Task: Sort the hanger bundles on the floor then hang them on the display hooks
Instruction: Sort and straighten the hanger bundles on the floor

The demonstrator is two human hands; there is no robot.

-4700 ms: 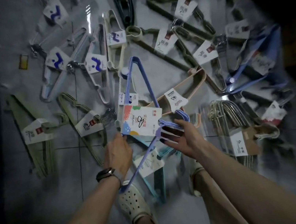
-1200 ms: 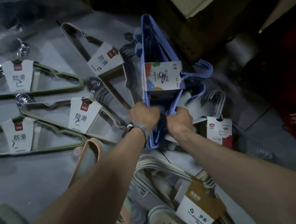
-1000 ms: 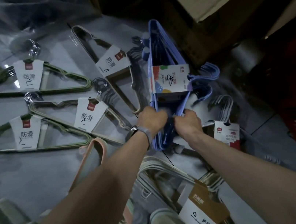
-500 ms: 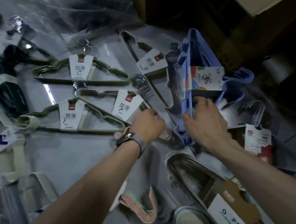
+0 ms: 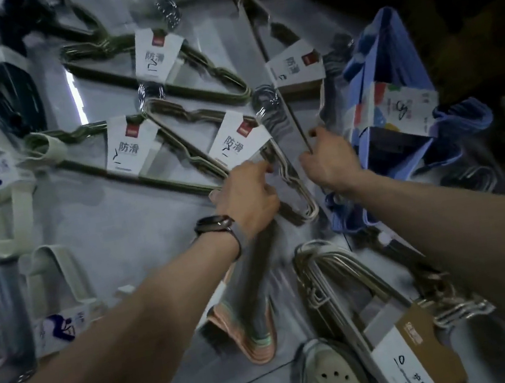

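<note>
Right hand (image 5: 329,163): fingers curled, pinching the near end of the beige bundle's (image 5: 295,68) long bar.
Left hand (image 5: 244,192): fingers curled over the near corner of the cream bundle (image 5: 238,141); partly blurred.
Location: beige bundle lies on the floor (image 5: 119,227), between the cream bundle and the blue bundle (image 5: 390,111).
Orientation: long axis runs away from the person; hooks point right.
Risk: the bar may snag the chrome hooks (image 5: 266,104) lying against it. With an end-only pinch, the hangers could fan apart.

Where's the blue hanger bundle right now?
Head view, right side: the blue hanger bundle lies on the floor just right of the right hand.
</note>
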